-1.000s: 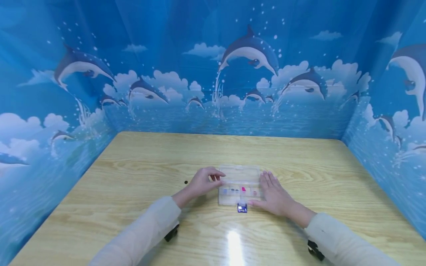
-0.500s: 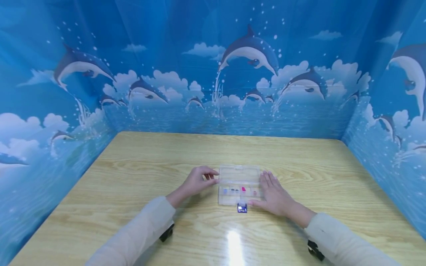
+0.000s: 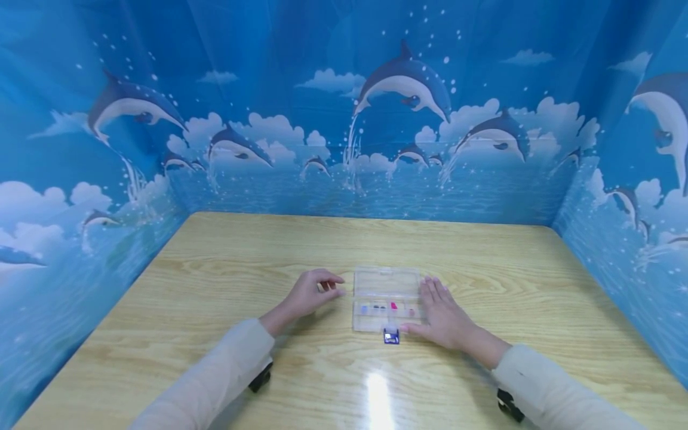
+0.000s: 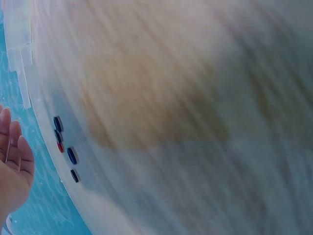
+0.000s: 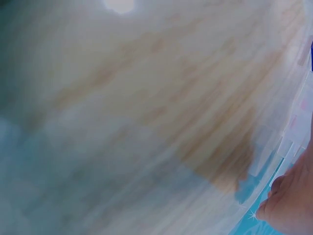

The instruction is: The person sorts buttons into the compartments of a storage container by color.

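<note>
A clear plastic compartment box (image 3: 371, 324) lies with its lid (image 3: 386, 280) folded back flat. Its compartments hold several tiny blue, dark, and pink-red pieces. My right hand (image 3: 447, 318) rests along the box's right side, fingers straight, with the thumb near the front edge. To the left, apart from the box, my left hand (image 3: 307, 294) hovers with loosely bent fingers and a gap between thumb and forefinger; nothing shows in it. Beside that hand, the left wrist view shows several small dark oval pieces (image 4: 72, 155) and a red one (image 4: 60, 147); the head view does not show them.
A small dark-blue square piece (image 3: 391, 336) with a pale patch sits at the box's front edge. The wood-grain table (image 3: 258, 245) extends around the box. A blue dolphin-print curtain (image 3: 301, 71) stands behind the table and along both sides.
My left hand has moved left, from the edge of the box and lid to a short distance away, covering the dark piece seen on the table earlier. The right hand stays in place.
</note>
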The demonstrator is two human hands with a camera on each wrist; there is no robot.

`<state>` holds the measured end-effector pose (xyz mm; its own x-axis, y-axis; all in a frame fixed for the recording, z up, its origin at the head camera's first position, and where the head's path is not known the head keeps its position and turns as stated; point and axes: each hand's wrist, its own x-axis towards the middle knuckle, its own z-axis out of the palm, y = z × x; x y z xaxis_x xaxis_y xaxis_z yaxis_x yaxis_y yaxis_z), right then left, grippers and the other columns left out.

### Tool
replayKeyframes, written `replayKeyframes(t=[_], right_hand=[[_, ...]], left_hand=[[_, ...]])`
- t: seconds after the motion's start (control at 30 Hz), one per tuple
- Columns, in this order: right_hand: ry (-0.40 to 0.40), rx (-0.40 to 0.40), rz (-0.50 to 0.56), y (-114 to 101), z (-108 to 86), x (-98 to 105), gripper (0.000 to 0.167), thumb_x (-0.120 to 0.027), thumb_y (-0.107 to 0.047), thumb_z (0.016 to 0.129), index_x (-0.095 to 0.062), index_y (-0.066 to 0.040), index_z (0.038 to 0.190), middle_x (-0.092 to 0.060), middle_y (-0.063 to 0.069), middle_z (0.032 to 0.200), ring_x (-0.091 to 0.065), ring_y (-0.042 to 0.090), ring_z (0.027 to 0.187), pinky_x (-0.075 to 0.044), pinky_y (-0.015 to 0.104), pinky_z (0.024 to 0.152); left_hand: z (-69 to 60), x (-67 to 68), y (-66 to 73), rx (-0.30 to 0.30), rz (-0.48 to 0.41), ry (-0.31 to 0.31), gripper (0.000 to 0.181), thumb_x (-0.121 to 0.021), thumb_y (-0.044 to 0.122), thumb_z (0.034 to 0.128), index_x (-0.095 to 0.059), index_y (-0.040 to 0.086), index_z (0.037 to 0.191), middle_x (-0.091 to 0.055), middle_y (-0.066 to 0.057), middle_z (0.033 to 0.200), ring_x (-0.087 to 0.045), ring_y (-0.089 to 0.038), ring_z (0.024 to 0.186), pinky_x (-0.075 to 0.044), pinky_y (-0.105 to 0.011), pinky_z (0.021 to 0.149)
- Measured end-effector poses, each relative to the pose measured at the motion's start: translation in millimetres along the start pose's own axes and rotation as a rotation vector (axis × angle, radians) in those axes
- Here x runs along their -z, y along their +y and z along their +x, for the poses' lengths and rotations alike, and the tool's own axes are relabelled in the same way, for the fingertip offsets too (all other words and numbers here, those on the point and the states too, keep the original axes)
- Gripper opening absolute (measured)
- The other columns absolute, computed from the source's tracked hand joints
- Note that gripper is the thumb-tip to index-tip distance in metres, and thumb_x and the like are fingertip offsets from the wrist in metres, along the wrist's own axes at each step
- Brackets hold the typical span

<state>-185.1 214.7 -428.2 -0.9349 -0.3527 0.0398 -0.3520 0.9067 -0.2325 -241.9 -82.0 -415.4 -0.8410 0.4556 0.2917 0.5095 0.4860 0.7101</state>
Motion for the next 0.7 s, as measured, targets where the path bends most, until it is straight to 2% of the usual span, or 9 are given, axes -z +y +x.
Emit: replayKeyframes(t=[0.2,0.43,0.7], right_hand=[[0.003,0.0,0.001,0,-0.2,0,0.103,-0.052,-0.064,0.081,-0.02,0.015,0.139,-0.016,0.034,0.147,-0.013,0.048,0.138,-0.016,0.054,0.113],[-0.001,-0.003,0.008,0,-0.3,0,0.103,-0.052,-0.064,0.082,-0.02,0.015,0.139,-0.016,0.034,0.147,-0.012,0.048,0.138,-0.015,0.055,0.113],[0.004,0.0,0.009,0,-0.2,0,0.102,-0.052,-0.063,0.082,-0.021,0.016,0.139,-0.016,0.035,0.147,-0.012,0.048,0.138,-0.016,0.055,0.112]], left_hand=[[0.4,5.7,-4.8,0.024,0.024,0.014,0.021,-0.069,0.011,0.0816,-0.069,-0.001,0.099,-0.066,-0.009,0.081,-0.059,-0.013,0.072,-0.049,-0.019,0.065],[0.5,11.6,-9.8,0.111,0.054,0.025,0.02,-0.068,0.014,0.0832,-0.069,0.004,0.101,-0.066,-0.006,0.085,-0.058,-0.012,0.075,-0.049,-0.02,0.065],[-1.7,18.2,-16.2,0.142,0.078,0.038,0.02,-0.069,0.015,0.0826,-0.07,0.005,0.1,-0.066,-0.005,0.085,-0.058,-0.013,0.076,-0.049,-0.022,0.067]])
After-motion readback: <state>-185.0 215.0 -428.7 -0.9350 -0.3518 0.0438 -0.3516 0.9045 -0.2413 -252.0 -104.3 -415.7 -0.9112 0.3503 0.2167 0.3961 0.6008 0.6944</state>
